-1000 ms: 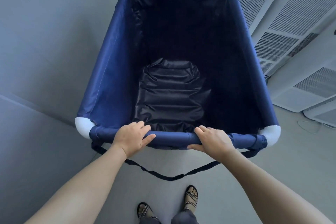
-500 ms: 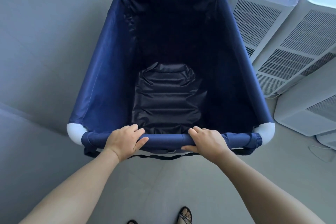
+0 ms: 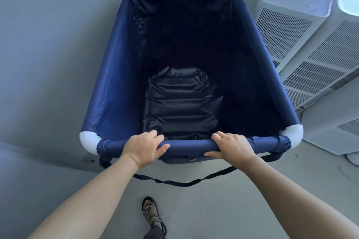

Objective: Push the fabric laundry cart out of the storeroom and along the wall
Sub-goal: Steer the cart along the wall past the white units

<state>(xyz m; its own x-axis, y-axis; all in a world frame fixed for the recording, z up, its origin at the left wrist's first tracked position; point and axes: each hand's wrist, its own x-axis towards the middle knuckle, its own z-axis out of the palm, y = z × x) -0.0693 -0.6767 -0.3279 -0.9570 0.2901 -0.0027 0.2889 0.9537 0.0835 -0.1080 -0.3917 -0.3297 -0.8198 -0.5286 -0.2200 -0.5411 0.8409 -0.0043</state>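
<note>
1. The grey wall runs close along the cart's left side; I judge it serves as the guide for the push.
2. The fabric laundry cart stands on the floor between that wall and the white vented units on the right; I cannot tell whether it touches either; only a crumpled dark liner lies inside.
3. The left hand and right hand each wrap the near rail, fingers over, thumbs under; I read the spacing as there for steering.
4. Against half a second ago, the strap hangs lower beneath the rail; one sandalled foot has stepped forward.
</note>
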